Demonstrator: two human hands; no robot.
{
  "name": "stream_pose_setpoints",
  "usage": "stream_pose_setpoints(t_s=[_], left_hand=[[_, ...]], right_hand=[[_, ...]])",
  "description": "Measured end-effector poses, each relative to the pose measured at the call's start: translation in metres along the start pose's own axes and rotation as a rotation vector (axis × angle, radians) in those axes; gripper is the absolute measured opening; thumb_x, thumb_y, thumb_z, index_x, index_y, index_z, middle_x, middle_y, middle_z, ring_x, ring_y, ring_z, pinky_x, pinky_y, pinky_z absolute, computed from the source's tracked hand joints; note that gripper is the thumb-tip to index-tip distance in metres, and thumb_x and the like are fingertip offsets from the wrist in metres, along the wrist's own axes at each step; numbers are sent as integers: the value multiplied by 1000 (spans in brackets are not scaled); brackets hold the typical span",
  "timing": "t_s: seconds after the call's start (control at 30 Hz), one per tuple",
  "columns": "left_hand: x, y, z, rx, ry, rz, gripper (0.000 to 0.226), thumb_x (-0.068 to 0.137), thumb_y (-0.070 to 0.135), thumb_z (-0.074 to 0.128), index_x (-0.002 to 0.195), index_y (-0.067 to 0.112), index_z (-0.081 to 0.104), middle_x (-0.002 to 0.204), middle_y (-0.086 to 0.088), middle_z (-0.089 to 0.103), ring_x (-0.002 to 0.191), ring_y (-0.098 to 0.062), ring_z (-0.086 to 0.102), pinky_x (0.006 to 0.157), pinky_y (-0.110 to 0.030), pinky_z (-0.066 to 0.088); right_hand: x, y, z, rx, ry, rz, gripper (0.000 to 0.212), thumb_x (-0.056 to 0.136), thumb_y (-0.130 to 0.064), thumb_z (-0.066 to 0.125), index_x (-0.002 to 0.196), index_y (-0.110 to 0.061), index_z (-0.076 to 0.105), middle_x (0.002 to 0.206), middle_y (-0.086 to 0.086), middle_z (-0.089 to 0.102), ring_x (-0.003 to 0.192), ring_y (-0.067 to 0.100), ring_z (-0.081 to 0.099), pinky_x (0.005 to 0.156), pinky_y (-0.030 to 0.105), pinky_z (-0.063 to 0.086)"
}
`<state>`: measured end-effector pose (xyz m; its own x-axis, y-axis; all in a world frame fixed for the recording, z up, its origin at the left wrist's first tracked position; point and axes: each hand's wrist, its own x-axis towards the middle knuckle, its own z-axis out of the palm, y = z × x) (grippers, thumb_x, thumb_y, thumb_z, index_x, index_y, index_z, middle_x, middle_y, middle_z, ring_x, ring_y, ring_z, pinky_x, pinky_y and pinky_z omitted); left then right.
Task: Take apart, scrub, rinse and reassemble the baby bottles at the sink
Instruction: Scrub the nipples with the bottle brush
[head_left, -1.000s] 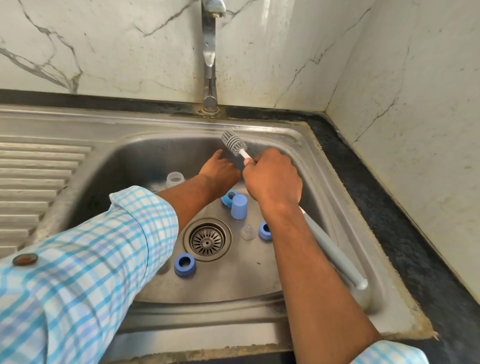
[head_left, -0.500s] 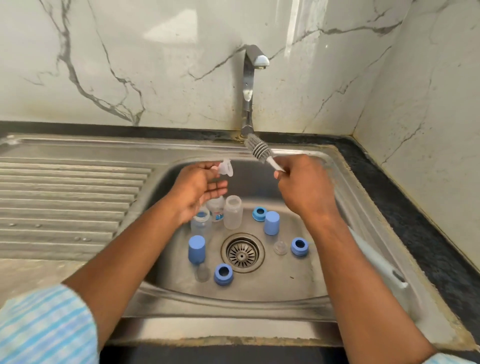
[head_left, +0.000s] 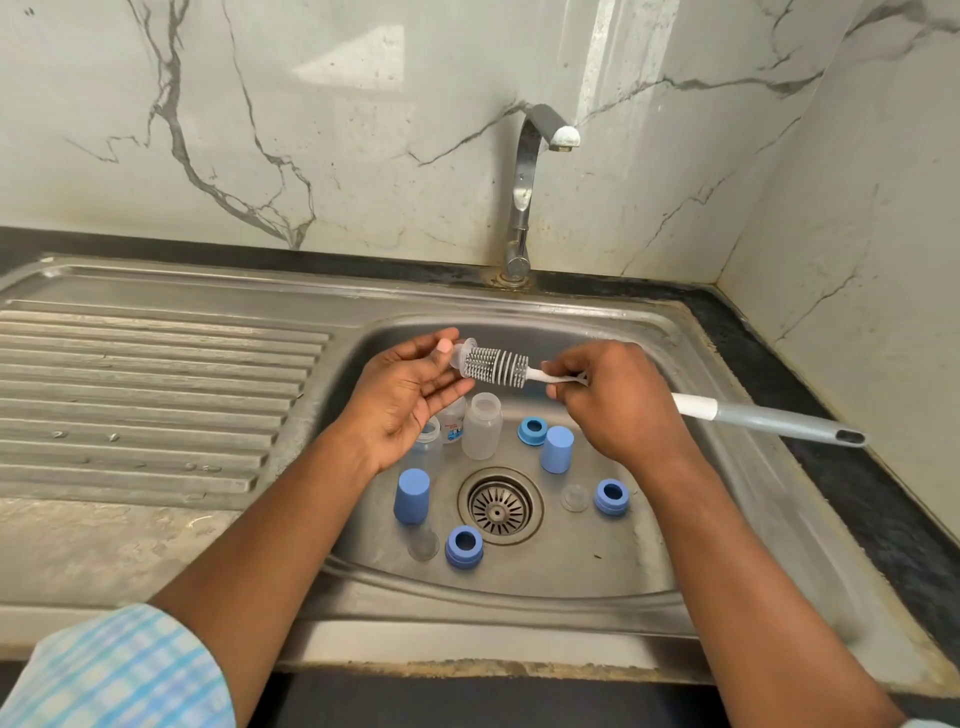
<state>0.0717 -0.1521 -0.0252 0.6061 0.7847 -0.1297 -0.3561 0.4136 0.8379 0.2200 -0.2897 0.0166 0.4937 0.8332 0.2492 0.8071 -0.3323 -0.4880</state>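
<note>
Over the sink basin (head_left: 571, 566), my left hand (head_left: 405, 395) pinches a clear silicone nipple (head_left: 461, 354) between thumb and fingertips. My right hand (head_left: 618, 400) grips the bottle brush (head_left: 496, 365) by its thin white neck, and the grey bristle head touches the nipple. The brush's grey handle (head_left: 779, 422) sticks out to the right over the sink rim. On the basin floor stand clear bottles (head_left: 482, 426), two blue caps (head_left: 411, 495) (head_left: 557, 449), three blue collar rings (head_left: 463, 545) (head_left: 611, 496) (head_left: 532, 430) and two loose clear nipples (head_left: 574, 498) (head_left: 423, 545).
The drain strainer (head_left: 500, 505) sits in the basin's middle. A steel tap (head_left: 524, 197) rises behind the sink, with no water running. A ribbed draining board (head_left: 145, 395) lies to the left. Marble walls close the back and right; dark counter (head_left: 857, 493) runs along the right.
My left hand lifted a clear nipple out of the basin. My right hand swung the brush head down and left until it met the nipple. The camera view pulled back and up.
</note>
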Motion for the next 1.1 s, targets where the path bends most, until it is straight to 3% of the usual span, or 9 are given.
stream_pose_setpoints(t_s=[0.33,0.4,0.5,0.63,0.77,0.87,0.93,1.03,1.1], left_hand=[[-3,-1,0,-60,-16,13,18,90,0,58,101,10,67,95,-6,77,91,-16,74,74,-28,61],[-5,0,1,-66,-56,31,17,89,2,58,99,11,68,94,-4,77,89,-15,74,73,-27,61],[-8,1,3,-53,-118,71,22,77,6,63,97,12,68,95,-3,77,92,-14,73,75,-28,60],[-11,3,5,-80,-242,123,30,77,0,59,90,19,78,112,-4,74,109,-17,68,90,-34,57],[-12,5,3,-151,-362,94,47,79,-9,52,101,23,78,127,-6,67,120,-17,63,98,-33,53],[-11,4,5,-135,-297,95,38,76,-6,56,100,16,76,116,-7,72,112,-18,67,95,-32,55],[-11,2,7,-100,-228,77,34,74,-3,60,104,11,69,108,-6,74,103,-18,70,89,-31,58],[-10,1,7,-64,-143,18,34,73,3,64,106,7,66,101,-8,74,96,-18,72,81,-29,60],[-10,2,6,-58,-100,-22,34,72,6,66,105,7,67,101,-11,74,95,-19,73,81,-30,61]], right_hand=[[-5,-7,-2,-69,-33,-101,21,94,-32,65,113,-29,74,88,-7,72,83,17,64,75,34,51],[-4,-6,-2,-5,-97,-98,15,95,-34,62,96,-31,76,66,-11,61,65,15,55,64,32,45],[-4,-5,-5,142,-188,-51,33,98,-32,57,70,-17,65,52,-7,42,52,14,34,56,33,33],[-7,-9,-8,256,-268,-4,29,102,-29,52,82,-19,72,55,-2,48,48,8,37,55,28,35],[-6,-11,-2,340,-269,-4,31,103,-29,49,88,-15,71,56,-4,49,51,8,40,55,25,35],[-5,-9,-1,339,-235,-52,34,101,-28,54,79,-5,66,55,-1,46,48,8,35,51,24,33],[-5,-6,-1,240,-169,-97,35,98,-30,59,70,-10,63,52,-3,46,48,11,35,52,30,34],[-4,-7,-2,24,-34,-108,13,93,-35,65,93,-28,77,65,-7,63,60,14,54,59,30,43],[-5,-11,-2,-65,50,-111,15,91,-34,68,102,-29,77,75,-7,69,69,16,60,63,30,43]])
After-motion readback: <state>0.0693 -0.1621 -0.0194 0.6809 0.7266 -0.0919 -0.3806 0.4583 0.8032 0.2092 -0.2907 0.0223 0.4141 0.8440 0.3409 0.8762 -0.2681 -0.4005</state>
